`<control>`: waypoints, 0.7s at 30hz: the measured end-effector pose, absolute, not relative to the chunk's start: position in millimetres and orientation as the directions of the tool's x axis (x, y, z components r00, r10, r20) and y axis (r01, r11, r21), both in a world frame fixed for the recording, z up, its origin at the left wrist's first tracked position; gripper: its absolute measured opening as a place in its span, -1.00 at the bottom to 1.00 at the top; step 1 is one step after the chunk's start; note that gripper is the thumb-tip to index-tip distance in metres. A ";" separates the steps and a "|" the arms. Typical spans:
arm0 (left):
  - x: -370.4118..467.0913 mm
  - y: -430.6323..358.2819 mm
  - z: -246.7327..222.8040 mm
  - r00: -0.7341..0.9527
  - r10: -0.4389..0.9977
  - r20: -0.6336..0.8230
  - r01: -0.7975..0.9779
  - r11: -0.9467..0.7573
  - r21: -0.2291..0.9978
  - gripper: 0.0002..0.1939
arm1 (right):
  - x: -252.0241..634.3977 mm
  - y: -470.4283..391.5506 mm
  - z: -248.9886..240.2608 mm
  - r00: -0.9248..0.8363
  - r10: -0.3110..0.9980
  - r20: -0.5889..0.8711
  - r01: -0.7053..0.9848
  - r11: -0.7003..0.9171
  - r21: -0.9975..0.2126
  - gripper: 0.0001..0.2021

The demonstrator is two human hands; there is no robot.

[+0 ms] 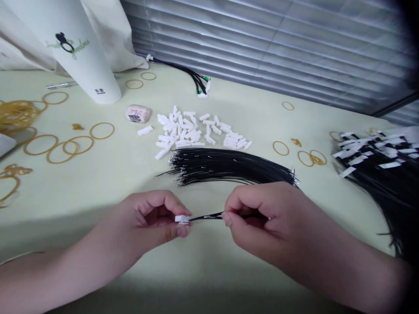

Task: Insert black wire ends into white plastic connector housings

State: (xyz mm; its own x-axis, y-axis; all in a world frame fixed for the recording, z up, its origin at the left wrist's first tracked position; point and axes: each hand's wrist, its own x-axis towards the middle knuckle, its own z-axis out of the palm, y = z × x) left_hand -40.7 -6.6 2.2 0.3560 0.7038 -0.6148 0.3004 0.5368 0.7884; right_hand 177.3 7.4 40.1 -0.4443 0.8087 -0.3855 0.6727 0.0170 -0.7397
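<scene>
Between the thumb and fingers of my left hand (157, 218) is a small white connector housing (182, 219). My right hand (262, 213) pinches thin black wires (206, 216), whose left ends run to the housing. How far the wire ends sit inside it I cannot tell. Just beyond both hands lies a thick bundle of black wires (229, 168) with bare metal terminals at its ends. A loose pile of white connector housings (183, 128) is spread behind that bundle.
Rubber bands (77, 146) are scattered at left and right. A white tumbler (81, 56) stands at the back left, near a small pink-and-white packet (138, 113). Black wires with white connectors (386, 170) are heaped at right. A short wire harness (183, 72) lies by the blinds (262, 43).
</scene>
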 end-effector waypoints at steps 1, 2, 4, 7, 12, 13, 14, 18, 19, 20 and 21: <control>-40.9 -6.8 2.1 0.360 0.702 -0.615 0.297 0.538 0.789 -0.89 | 177.0 7.1 39.9 -0.446 0.809 -0.384 0.673 0.020 -0.740 -0.86; -41.4 -7.2 1.9 0.363 0.700 -0.615 0.292 0.541 0.789 -0.89 | 176.6 7.0 39.2 -0.449 0.808 -0.381 0.673 0.025 -0.740 -0.86; -42.8 -8.3 1.6 0.365 0.698 -0.617 0.290 0.544 0.787 -0.89 | 175.6 6.7 36.6 -0.458 0.805 -0.377 0.675 0.039 -0.737 -0.85; -44.6 -9.6 2.0 0.353 0.688 -0.634 0.309 0.554 0.773 -0.88 | 173.7 5.8 30.8 -0.481 0.792 -0.375 0.666 0.051 -0.745 -0.85; -43.0 -7.7 5.2 0.367 0.667 -0.648 0.292 0.579 0.761 -0.89 | 171.5 4.6 25.6 -0.511 0.763 -0.397 0.682 0.079 -0.727 -0.83; -42.2 -7.2 5.9 0.378 0.665 -0.644 0.272 0.585 0.764 -0.89 | 171.8 4.9 26.0 -0.517 0.763 -0.388 0.680 0.091 -0.728 -0.82; -41.5 -6.7 6.5 0.390 0.667 -0.635 0.245 0.590 0.769 -0.91 | 172.5 5.5 26.9 -0.520 0.766 -0.379 0.682 0.105 -0.724 -0.82; -39.7 -6.0 8.9 0.424 0.685 -0.592 0.164 0.585 0.794 -0.94 | 177.1 9.5 31.3 -0.487 0.852 -0.193 0.703 0.252 -0.665 -0.78; -39.5 -5.9 9.3 0.426 0.687 -0.589 0.158 0.584 0.796 -0.95 | 178.0 10.5 31.8 -0.477 0.872 -0.113 0.698 0.298 -0.651 -0.78; -39.3 -5.8 9.5 0.434 0.686 -0.584 0.152 0.583 0.798 -0.94 | 178.4 11.3 31.8 -0.469 0.882 -0.042 0.687 0.334 -0.645 -0.79; -39.2 -5.6 9.7 0.440 0.683 -0.583 0.149 0.584 0.798 -0.94 | 178.2 11.9 31.2 -0.467 0.884 0.006 0.674 0.360 -0.646 -0.80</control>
